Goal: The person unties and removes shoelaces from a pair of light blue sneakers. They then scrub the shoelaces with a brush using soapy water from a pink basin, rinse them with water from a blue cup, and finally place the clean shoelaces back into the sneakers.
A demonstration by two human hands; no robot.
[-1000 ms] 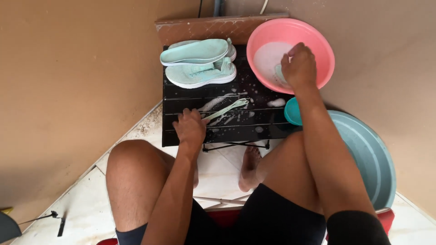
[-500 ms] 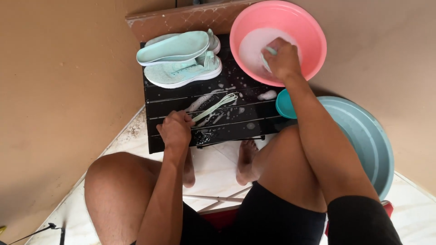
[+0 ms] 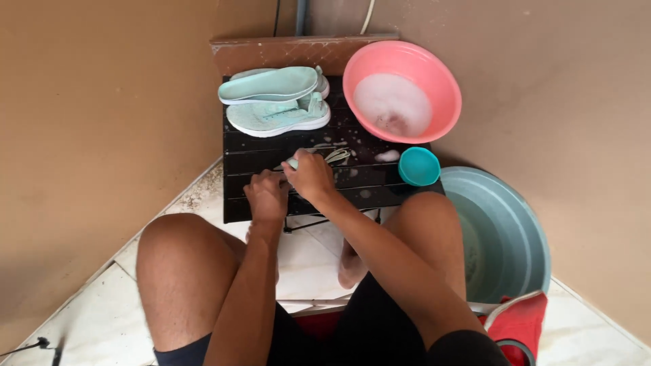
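the single head camera is looking steeply down from above the seated person, facing forward toward a wall corner. it is sitting close enough that thighs and forearms are filling the lower half of the frame. the hands, left hand (image 3: 268, 195) and right hand (image 3: 310, 175), are lying just above centre on the black counter (image 3: 237, 163). beyond them the pink basin (image 3: 444, 91) is reaching the top edge. no second view is sharing this scene.

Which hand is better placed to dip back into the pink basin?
Right hand: it lies nearer the pink basin, on that side. Left hand rests farther away on the black slatted table.
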